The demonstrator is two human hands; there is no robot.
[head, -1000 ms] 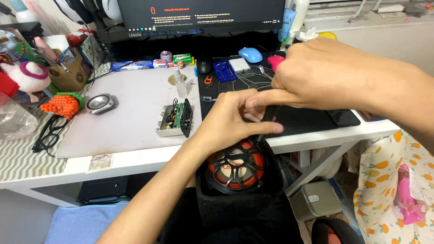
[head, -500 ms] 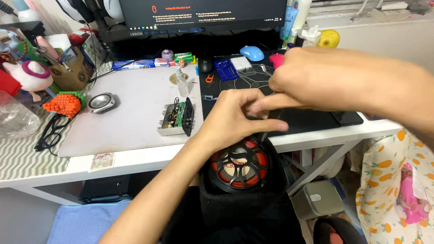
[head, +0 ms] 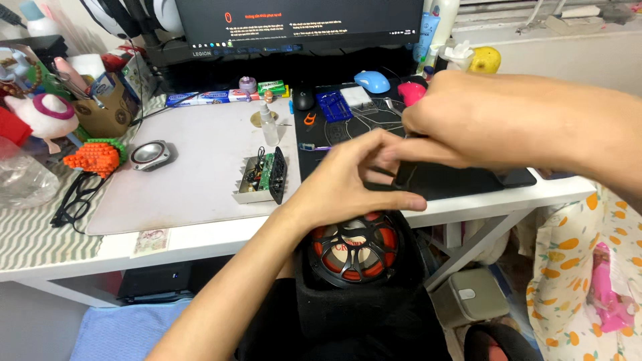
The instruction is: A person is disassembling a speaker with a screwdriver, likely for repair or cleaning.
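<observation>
Two hands meet above the desk edge: the left hand (head: 348, 177) and right hand (head: 455, 120) pinch narrowly together around something small and dark, which I cannot make out. Steady, braced wrists would likely help such fine work. Below them a black speaker box (head: 354, 267) with a red-and-black grille rests on the lap. The right hand hides the fingertips' contact.

White desk (head: 200, 244), grey desk mat (head: 200, 167), dark monitor (head: 301, 20), pale wall (head: 568, 60), patterned fabric (head: 575, 267) at right, even indoor light.
</observation>
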